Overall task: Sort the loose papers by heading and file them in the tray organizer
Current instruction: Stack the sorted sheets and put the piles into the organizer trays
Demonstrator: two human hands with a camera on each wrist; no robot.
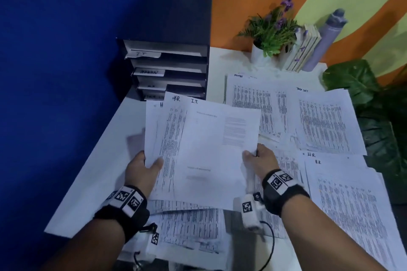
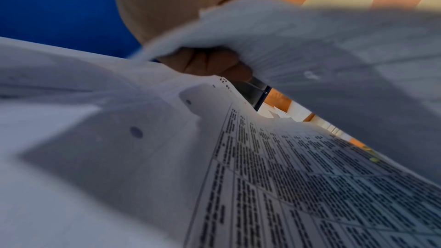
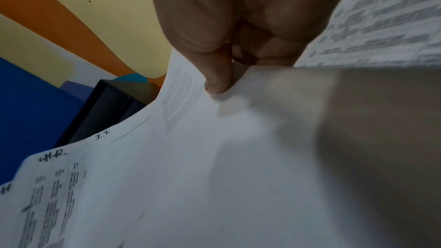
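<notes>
I hold a fanned stack of papers (image 1: pixel 204 149) above the white table. The top sheet is headed "I.T."; the sheets behind it read "HR". My left hand (image 1: pixel 146 167) grips the stack's lower left edge, thumb on top. My right hand (image 1: pixel 257 157) pinches the right edge of the top sheet (image 3: pixel 214 157), thumb on its face. The left wrist view shows curled fingers (image 2: pixel 210 65) under the held papers (image 2: pixel 310 48). The dark tray organizer (image 1: pixel 169 68) stands at the back left, its slots labelled "IT", "ADMIN" and two lower ones I cannot read.
Loose printed sheets cover the table: an "ADMIN" pile (image 1: pixel 253 105), a "PROJECT" pile (image 1: pixel 326 121), "HR" sheets (image 1: pixel 343 204) at right, and more (image 1: pixel 191 226) below my hands. A potted plant (image 1: pixel 271 33), books and a grey bottle (image 1: pixel 326 37) stand at the back. Large leaves (image 1: pixel 378 116) border the right edge.
</notes>
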